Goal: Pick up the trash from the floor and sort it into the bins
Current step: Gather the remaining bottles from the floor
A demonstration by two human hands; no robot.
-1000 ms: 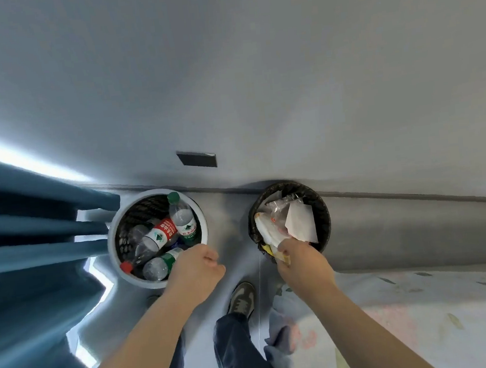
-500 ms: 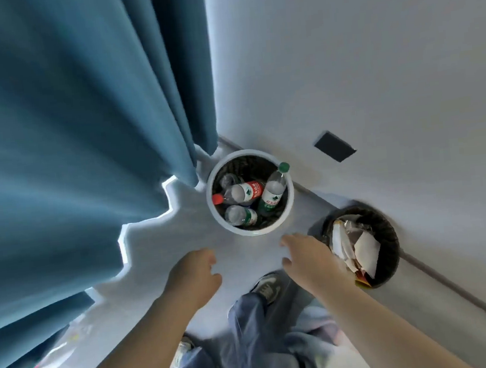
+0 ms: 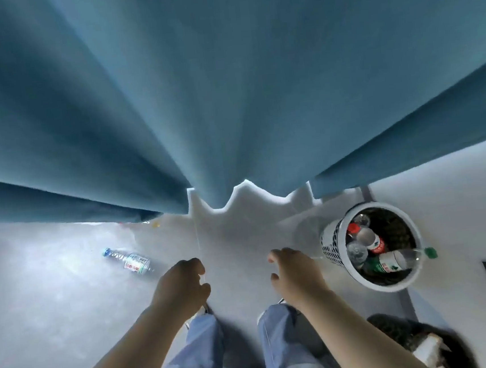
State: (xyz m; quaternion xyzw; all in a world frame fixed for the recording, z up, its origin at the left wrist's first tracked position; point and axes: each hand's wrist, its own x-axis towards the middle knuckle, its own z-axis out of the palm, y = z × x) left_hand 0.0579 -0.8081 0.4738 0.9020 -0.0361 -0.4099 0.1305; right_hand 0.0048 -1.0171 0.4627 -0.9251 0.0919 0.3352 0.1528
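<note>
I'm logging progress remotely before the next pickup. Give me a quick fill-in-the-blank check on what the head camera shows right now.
1. The plastic bottle still on the floor lies nearer the ____ hand.
2. The white bin holds only ____.
3. The left hand and right hand are both ____, holding no trash.
4. The bottle poking over the white bin's rim has a ____ cap.

Missing words: left; bottles; empty; green
</note>
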